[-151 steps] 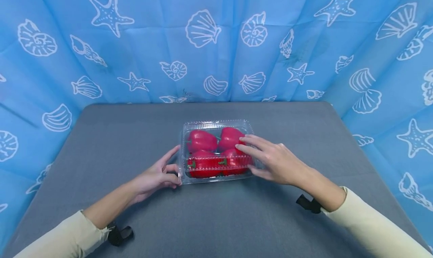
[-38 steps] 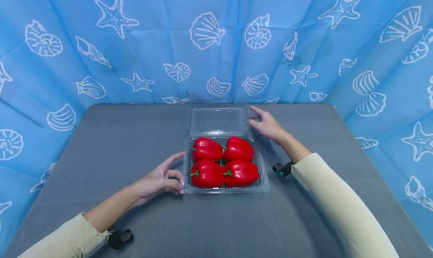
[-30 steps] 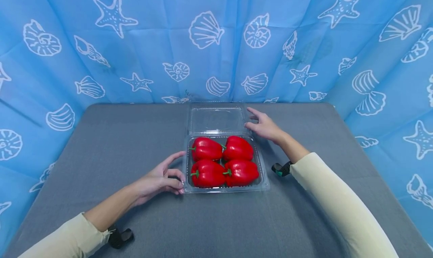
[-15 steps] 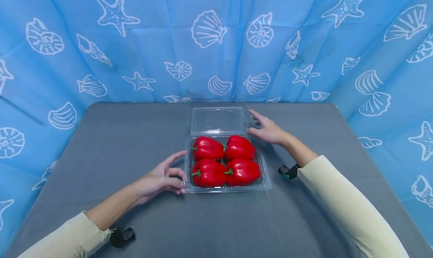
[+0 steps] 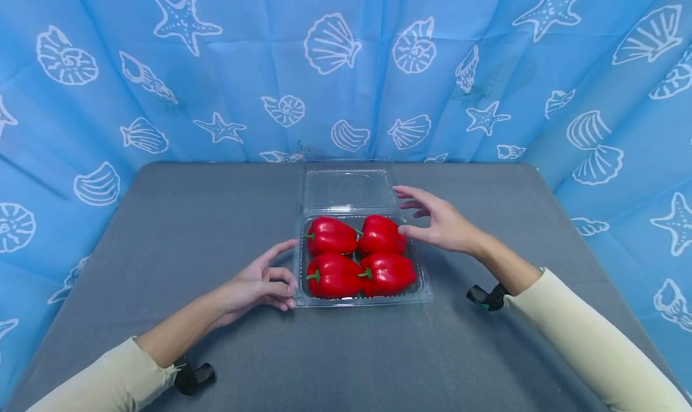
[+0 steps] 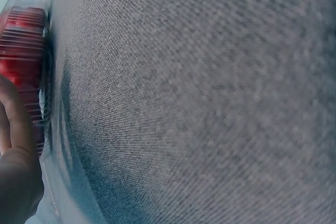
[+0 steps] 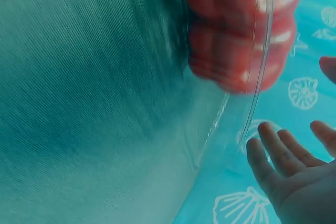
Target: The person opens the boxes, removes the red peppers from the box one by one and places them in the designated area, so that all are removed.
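A clear plastic clamshell container (image 5: 362, 302) lies with its lid (image 5: 348, 191) folded back at the far side. Several red bell peppers with green stems fill its base, including a front left pepper (image 5: 335, 275) and a back right pepper (image 5: 382, 235). My left hand (image 5: 259, 286) pinches the base's front left corner, index finger stretched along the left rim. My right hand (image 5: 440, 220) is spread above the base's right edge, its thumb tip overlapping the back right pepper in the head view; contact cannot be told. In the right wrist view, the right fingers (image 7: 283, 163) are loosely extended, holding nothing.
A grey cloth-covered table (image 5: 346, 364) lies under the container. Behind it hangs a blue curtain (image 5: 227, 87) with white shell and starfish prints. Black wrist straps sit at the left wrist (image 5: 193, 377) and the right wrist (image 5: 488, 296).
Since the earliest frame the lid has been swung back from over the peppers. In the last half second my right hand moved from beside the lid toward me, to the back right pepper.
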`<action>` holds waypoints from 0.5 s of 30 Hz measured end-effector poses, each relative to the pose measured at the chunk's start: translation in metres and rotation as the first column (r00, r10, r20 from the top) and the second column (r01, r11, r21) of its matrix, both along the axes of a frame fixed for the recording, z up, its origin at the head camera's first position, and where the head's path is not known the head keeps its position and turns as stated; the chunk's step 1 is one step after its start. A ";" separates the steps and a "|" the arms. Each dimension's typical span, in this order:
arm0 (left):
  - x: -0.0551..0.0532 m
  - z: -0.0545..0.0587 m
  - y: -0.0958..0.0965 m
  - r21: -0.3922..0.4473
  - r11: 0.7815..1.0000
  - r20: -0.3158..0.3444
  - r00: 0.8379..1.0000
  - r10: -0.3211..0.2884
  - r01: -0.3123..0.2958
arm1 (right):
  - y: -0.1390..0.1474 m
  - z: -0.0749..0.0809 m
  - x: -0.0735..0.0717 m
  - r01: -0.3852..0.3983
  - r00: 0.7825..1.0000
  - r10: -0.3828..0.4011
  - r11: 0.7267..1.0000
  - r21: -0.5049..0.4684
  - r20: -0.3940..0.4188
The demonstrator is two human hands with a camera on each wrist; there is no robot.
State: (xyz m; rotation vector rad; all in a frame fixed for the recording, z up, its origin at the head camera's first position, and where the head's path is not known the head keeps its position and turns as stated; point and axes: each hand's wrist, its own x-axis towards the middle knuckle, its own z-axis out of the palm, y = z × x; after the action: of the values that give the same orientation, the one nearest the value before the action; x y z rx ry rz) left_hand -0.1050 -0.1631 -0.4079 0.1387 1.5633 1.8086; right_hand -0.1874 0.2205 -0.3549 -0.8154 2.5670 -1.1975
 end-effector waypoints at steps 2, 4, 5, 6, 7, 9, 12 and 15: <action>0.001 0.001 0.000 0.005 1.000 -0.007 1.000 -0.003 0.003 | -0.001 0.000 0.006 -0.044 0.999 0.043 0.999 -0.024 -0.003; 0.001 0.001 0.000 0.011 1.000 -0.007 1.000 -0.005 0.005 | -0.002 0.000 0.012 -0.084 0.996 0.085 0.995 -0.047 0.001; 0.001 0.002 0.000 0.014 1.000 -0.007 1.000 -0.007 0.007 | -0.003 0.000 0.015 -0.106 0.994 0.106 0.993 -0.060 0.004; 0.001 0.002 0.000 0.016 1.000 -0.006 1.000 -0.008 0.008 | -0.004 0.000 0.018 -0.125 0.992 0.126 0.989 -0.073 0.012; 0.002 0.002 0.000 0.018 1.000 -0.002 1.000 -0.009 0.009 | -0.004 0.000 0.020 -0.142 0.989 0.144 0.987 -0.081 0.019; 0.001 0.002 0.000 0.022 1.000 0.003 1.000 -0.011 0.011 | -0.004 0.001 0.024 -0.171 0.984 0.175 0.981 -0.091 0.038; 0.001 0.002 0.001 0.024 1.000 0.006 1.000 -0.013 0.013 | -0.003 0.000 0.029 -0.200 0.977 0.206 0.976 -0.091 0.060; 0.001 0.002 0.001 0.024 1.000 0.004 1.000 -0.013 0.013 | -0.001 0.000 0.031 -0.210 0.973 0.217 0.974 -0.089 0.078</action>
State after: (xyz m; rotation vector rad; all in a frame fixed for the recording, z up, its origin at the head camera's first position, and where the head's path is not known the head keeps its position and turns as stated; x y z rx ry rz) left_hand -0.1040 -0.1620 -0.4062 0.1561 1.5353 1.8167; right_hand -0.1559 0.2199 -0.3550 -1.0040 2.3070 -1.2456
